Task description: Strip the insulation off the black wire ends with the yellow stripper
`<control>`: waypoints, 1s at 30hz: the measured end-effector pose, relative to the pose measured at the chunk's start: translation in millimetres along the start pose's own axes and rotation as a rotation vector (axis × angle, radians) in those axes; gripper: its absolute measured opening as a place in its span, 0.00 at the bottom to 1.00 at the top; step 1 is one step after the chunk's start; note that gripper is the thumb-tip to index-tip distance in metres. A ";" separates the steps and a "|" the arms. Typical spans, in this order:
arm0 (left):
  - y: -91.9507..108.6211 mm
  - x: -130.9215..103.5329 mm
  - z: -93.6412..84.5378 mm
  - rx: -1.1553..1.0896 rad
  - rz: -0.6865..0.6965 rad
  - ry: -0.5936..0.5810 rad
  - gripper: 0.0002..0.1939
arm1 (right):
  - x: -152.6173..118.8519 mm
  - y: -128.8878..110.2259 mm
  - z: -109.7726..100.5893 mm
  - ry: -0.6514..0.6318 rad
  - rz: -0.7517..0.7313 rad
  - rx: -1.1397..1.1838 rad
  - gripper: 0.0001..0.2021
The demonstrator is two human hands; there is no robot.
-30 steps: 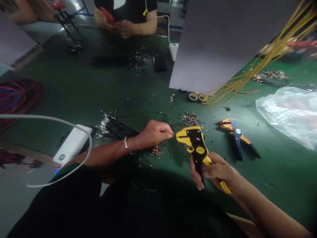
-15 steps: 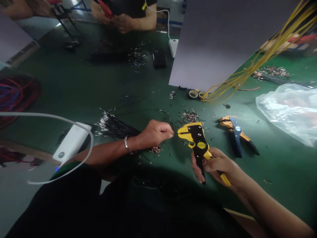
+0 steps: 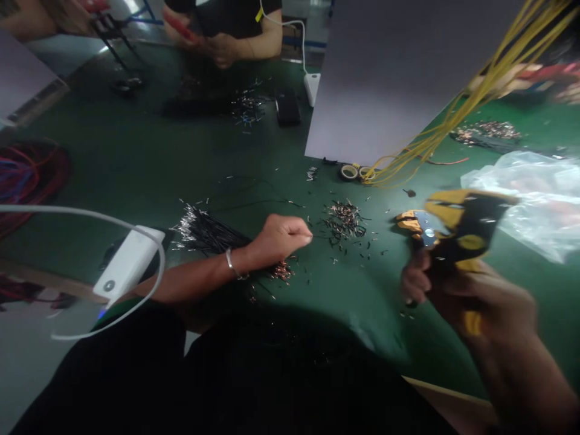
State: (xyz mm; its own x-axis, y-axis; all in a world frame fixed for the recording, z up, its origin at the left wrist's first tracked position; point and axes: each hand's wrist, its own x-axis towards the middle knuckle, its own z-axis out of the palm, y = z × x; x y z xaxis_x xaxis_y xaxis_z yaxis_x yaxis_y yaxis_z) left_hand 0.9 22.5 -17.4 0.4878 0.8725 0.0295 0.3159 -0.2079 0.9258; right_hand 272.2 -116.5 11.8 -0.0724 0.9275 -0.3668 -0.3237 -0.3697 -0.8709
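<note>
My left hand [image 3: 284, 237] is closed in a pinch over the table. The thin black wire that showed at its fingertips a moment earlier is now mostly hidden by the fingers. Beneath that wrist lies a bundle of black wires [image 3: 211, 231], silvery ends to the left and copper ends to the right. My right hand [image 3: 492, 302], blurred, grips a yellow-and-black wire stripper [image 3: 471, 223] well to the right, apart from the left hand. Partly behind this tool rests a blue-and-orange wire stripper [image 3: 423, 226]. Between my hands lies a pile of short wire scraps [image 3: 345, 220].
A white power bank [image 3: 129, 263] with a cable sits at the left. Tape rolls [image 3: 350, 172] lie below a grey panel [image 3: 376, 78], near hanging yellow wires [image 3: 446, 130]. A clear plastic bag [image 3: 539, 199] is at the right. Across the table, a co-worker's hands [image 3: 224, 48] hold something red.
My right hand has swung the yellow-and-black stripper rightward, away from my left hand, uncovering the scraps. My left hand has stayed nearly in place, still pinched.
</note>
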 end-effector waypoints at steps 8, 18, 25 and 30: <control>-1.8 -3.1 9.1 -0.254 -0.296 -0.029 0.05 | 25.1 31.4 24.8 -0.212 0.094 -0.072 0.18; -2.0 1.3 6.2 -0.474 -0.410 -0.018 0.08 | 37.9 47.9 38.4 -0.228 0.095 -0.138 0.20; 0.2 1.0 4.8 -0.540 -0.456 -0.070 0.13 | 39.7 54.7 41.5 -0.205 0.056 -0.052 0.19; 1.5 1.8 2.4 -0.608 -0.473 -0.117 0.14 | 42.5 53.8 48.6 -0.205 0.039 -0.070 0.18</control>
State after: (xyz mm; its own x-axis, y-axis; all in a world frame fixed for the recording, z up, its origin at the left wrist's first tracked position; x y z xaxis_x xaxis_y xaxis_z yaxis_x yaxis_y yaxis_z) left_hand 4.3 22.7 -16.9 0.5060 0.7483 -0.4290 0.0269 0.4834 0.8750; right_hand 205.8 -94.3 -34.7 -0.2765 0.9017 -0.3323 -0.2510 -0.4016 -0.8808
